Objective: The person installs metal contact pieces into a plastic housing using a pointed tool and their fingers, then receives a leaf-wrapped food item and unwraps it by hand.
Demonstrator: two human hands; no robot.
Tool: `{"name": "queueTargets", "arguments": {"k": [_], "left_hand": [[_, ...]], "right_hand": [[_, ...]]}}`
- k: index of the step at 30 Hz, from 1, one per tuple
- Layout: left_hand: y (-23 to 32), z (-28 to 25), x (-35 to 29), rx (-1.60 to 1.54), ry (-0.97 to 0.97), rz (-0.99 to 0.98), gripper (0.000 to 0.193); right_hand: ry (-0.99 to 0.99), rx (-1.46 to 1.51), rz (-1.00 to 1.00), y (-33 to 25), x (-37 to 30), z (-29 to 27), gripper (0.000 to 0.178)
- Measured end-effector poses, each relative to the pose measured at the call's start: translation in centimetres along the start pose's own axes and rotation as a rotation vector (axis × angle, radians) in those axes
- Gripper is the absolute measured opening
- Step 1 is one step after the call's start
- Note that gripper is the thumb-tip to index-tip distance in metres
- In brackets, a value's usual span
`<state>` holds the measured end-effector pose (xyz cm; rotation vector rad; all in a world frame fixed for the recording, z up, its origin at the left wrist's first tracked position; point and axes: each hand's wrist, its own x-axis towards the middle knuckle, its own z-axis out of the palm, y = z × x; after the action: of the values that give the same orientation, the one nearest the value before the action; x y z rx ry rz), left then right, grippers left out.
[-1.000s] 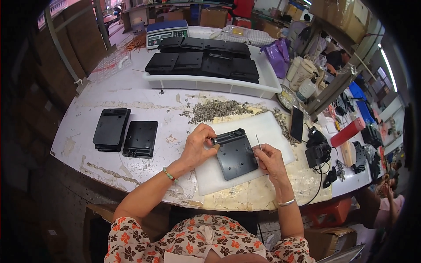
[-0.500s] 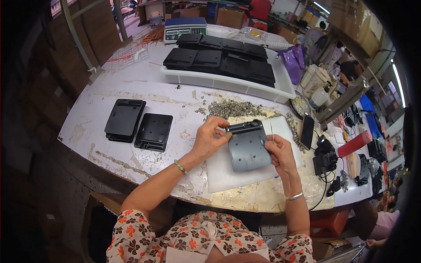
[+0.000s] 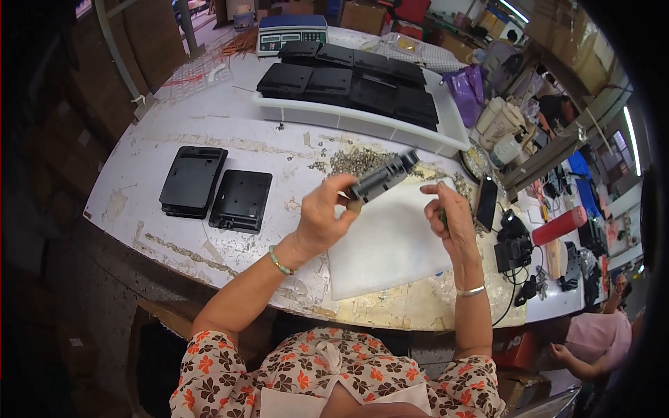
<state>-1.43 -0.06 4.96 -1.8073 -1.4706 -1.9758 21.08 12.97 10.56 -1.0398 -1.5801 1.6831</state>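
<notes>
My left hand (image 3: 326,212) grips a black plastic cover (image 3: 385,177) by one end. The cover is tilted up so its thick edge, with a rounded part at the far end, faces me. My right hand (image 3: 451,216) is apart from it, to the right, with curled fingers; a small greenish bit shows in them, but what it is I cannot make out. Below both hands lies a white foam sheet (image 3: 383,251). Just beyond it spreads a pile of small metal parts (image 3: 355,161).
To the left lie a stack of black covers (image 3: 191,182) and a single black cover (image 3: 241,200). A white tray (image 3: 334,120) full of similar covers stands at the back, with a scale (image 3: 291,35) behind it. A phone (image 3: 487,203) and a red cylinder (image 3: 559,226) are at the right.
The cover has turned from flat, face up, to edge-on and moved slightly up. My right hand has let go of it and drawn away. The thin metal tool seen there before no longer shows clearly.
</notes>
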Motion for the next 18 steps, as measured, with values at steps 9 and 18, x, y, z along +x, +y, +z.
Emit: {"name": "queueTargets", "arguments": {"k": [9,18], "left_hand": [[0.0,0.6,-0.2,0.198,-0.195,0.45,0.051],[0.2,0.8,-1.0,0.276,-0.161,-0.07,0.064]], "right_hand": [[-0.034,0.362,0.219,-1.3,0.1,-0.2,0.018],[-0.041,0.181,-0.126,-2.2,12.9,-0.3,0.007]]}}
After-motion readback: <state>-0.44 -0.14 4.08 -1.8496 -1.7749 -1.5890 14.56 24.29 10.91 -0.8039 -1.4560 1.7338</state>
